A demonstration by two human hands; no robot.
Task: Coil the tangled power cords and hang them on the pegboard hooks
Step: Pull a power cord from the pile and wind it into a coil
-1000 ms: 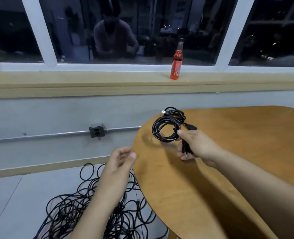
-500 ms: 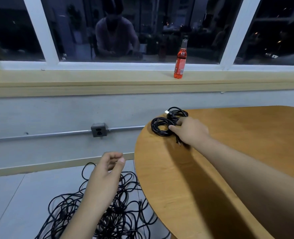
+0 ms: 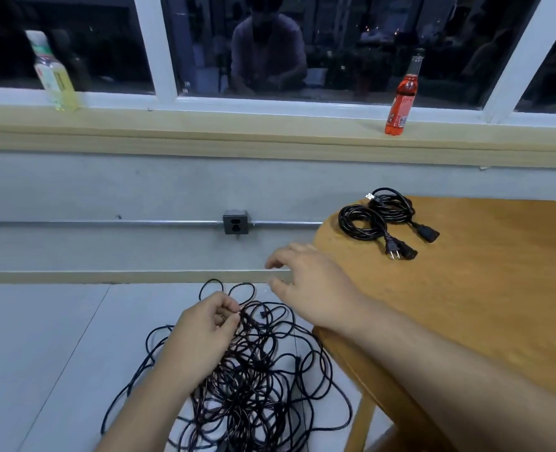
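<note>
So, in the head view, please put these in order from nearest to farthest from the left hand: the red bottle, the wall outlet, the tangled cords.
1. tangled cords: low on the floor, touching the left hand, which pinches a strand.
2. wall outlet: straight ahead, higher up.
3. red bottle: far right, up on the windowsill.

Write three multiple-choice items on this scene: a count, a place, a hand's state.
1. Number of coiled cords on the wooden table: A) one B) two C) four
2. The tangled cord pile lies: A) on the table B) on a chair C) on the floor
3. The right hand is: A) open, holding nothing B) gripping a coil C) gripping a plug
Answers: 1 B, two coils lie side by side near the table's edge. 2 C, the pile sprawls on the floor beside the table. 3 A, its fingers are relaxed and touch no cord.
</note>
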